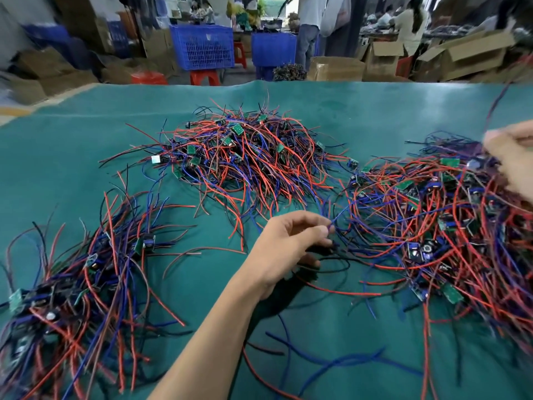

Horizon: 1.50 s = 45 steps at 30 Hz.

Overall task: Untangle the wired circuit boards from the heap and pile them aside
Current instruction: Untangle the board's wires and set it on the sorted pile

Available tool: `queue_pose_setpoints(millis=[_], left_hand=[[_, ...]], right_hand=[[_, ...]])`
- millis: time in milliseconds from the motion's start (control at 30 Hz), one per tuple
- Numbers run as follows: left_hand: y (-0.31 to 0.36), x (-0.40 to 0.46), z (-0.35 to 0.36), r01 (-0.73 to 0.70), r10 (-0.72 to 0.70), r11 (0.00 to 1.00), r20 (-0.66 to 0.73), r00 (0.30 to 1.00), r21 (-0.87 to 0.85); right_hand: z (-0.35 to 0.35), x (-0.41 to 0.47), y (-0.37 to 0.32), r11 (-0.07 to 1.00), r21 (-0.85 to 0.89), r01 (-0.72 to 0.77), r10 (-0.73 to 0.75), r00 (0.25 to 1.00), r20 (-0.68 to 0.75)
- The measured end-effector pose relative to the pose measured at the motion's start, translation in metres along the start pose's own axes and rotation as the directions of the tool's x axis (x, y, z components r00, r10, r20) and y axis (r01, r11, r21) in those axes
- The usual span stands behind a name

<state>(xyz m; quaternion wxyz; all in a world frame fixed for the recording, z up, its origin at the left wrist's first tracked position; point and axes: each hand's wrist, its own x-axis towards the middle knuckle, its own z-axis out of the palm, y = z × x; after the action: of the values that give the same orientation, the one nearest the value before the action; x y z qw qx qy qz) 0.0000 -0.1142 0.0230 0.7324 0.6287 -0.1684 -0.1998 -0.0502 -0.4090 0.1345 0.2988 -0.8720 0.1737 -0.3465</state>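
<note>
Nearest, left hand (291,241) pinching a blue wire (339,216) from the right-hand heap (438,226) of wired circuit boards, just right of that hand. Left of the hand, a sorted pile (80,287); beyond it, a third heap (248,157): three masses, most still tangled, by the look of it. Far right of the hand, right hand (513,160) blurred, apparently closed on wires, grip uncertain.

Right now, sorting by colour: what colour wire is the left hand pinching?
Blue wire, pinched by left hand; head view.
</note>
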Motion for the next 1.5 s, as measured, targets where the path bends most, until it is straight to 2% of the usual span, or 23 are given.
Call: queue_pose_setpoints(millis=[67, 167, 233, 267, 333, 367, 433, 500, 600, 700, 733, 800, 867, 933, 1000, 1067, 1167, 1233, 1300, 1400, 1433, 1500], left_hand=[[0.0, 0.001, -0.002, -0.007, 0.007, 1.0, -0.018, 1.0, -0.008], [0.0, 0.001, -0.002, -0.018, 0.018, 1.0, -0.024, 1.0, 0.004], [-0.001, 0.001, -0.003, -0.029, 0.03, 0.999, -0.019, 0.999, 0.031], [0.0, 0.001, -0.003, -0.031, 0.031, 0.998, -0.012, 0.999, 0.049], [0.001, 0.0, -0.003, -0.028, 0.027, 0.996, 0.004, 1.0, 0.081], [0.001, 0.0, -0.003, -0.028, 0.028, 0.996, 0.007, 1.0, 0.09], [0.002, -0.001, -0.003, -0.026, 0.026, 0.996, -0.003, 1.0, 0.087], [0.003, -0.001, -0.003, -0.014, 0.015, 0.999, -0.013, 1.0, 0.045], [0.003, 0.002, -0.004, 0.018, -0.02, 0.999, -0.049, 0.999, -0.042], [0.002, 0.002, -0.004, 0.03, -0.035, 0.996, -0.06, 0.998, -0.089], [0.002, 0.003, -0.004, 0.034, -0.04, 0.994, -0.06, 0.997, -0.107], [0.003, 0.004, -0.004, 0.047, -0.057, 0.984, -0.052, 0.997, -0.173], [0.006, 0.006, -0.005, 0.071, -0.085, 0.966, -0.046, 0.995, -0.248], [0.007, 0.007, -0.005, 0.096, -0.119, 0.95, -0.061, 0.991, -0.297], [0.005, 0.007, -0.005, 0.08, -0.104, 0.954, -0.068, 0.992, -0.288], [0.002, 0.006, -0.005, 0.036, -0.051, 0.964, -0.048, 0.998, -0.262], [-0.001, 0.003, -0.005, -0.004, 0.0, 0.98, -0.02, 1.0, -0.197], [-0.001, 0.003, -0.004, -0.027, 0.021, 0.984, -0.032, 0.999, -0.176], [0.0, 0.004, -0.005, -0.039, 0.032, 0.989, -0.045, 0.998, -0.145], [0.0, 0.003, -0.005, -0.029, 0.029, 0.996, -0.002, 1.0, -0.082], [0.0, 0.003, -0.005, -0.02, 0.022, 0.996, 0.022, 1.0, -0.086], [0.001, 0.002, -0.005, -0.005, 0.009, 0.995, 0.038, 0.999, -0.096]], right_hand=[[0.0, 0.012, -0.01, 0.998, -0.067, 0.016, -0.018, 1.0, -0.022], [0.04, 0.011, -0.046, 0.994, -0.032, 0.106, -0.107, 0.994, -0.01], [0.086, 0.004, -0.075, 0.967, -0.058, 0.248, -0.235, 0.956, 0.178], [0.11, 0.0, -0.085, 0.954, -0.083, 0.288, -0.252, 0.921, 0.299], [0.156, -0.006, -0.098, 0.951, -0.158, 0.267, -0.156, 0.852, 0.499], [0.173, -0.009, -0.099, 0.953, -0.195, 0.232, -0.089, 0.829, 0.552], [0.195, -0.013, -0.096, 0.963, -0.198, 0.182, -0.046, 0.837, 0.545], [0.199, -0.012, -0.093, 0.977, -0.14, 0.16, -0.08, 0.886, 0.457], [0.178, -0.014, -0.096, 0.991, 0.093, 0.097, -0.125, 0.921, 0.37], [0.141, -0.03, -0.099, 0.898, 0.439, 0.023, -0.118, 0.974, 0.192], [0.128, -0.038, -0.096, 0.864, 0.501, 0.035, -0.111, 0.986, 0.122], [0.106, -0.057, -0.089, 0.858, 0.496, 0.132, -0.177, 0.983, 0.044], [0.099, -0.08, -0.083, 0.889, 0.381, 0.256, -0.321, 0.94, 0.117], [0.103, -0.104, -0.076, 0.894, 0.271, 0.357, -0.43, 0.853, 0.295], [0.11, -0.122, -0.069, 0.888, 0.202, 0.412, -0.458, 0.771, 0.442], [0.114, -0.131, -0.065, 0.892, 0.197, 0.408, -0.447, 0.725, 0.523], [0.113, -0.133, -0.062, 0.91, 0.243, 0.335, -0.414, 0.699, 0.583], [0.11, -0.131, -0.062, 0.918, 0.343, 0.199, -0.379, 0.695, 0.611], [0.108, -0.125, -0.061, 0.888, 0.459, 0.028, -0.317, 0.762, 0.565], [0.112, -0.112, -0.05, 0.829, 0.539, -0.151, -0.091, 0.913, 0.397], [0.113, -0.11, -0.048, 0.829, 0.524, -0.194, -0.015, 0.93, 0.368], [0.116, -0.11, -0.045, 0.786, 0.539, -0.303, 0.069, 0.91, 0.409]])
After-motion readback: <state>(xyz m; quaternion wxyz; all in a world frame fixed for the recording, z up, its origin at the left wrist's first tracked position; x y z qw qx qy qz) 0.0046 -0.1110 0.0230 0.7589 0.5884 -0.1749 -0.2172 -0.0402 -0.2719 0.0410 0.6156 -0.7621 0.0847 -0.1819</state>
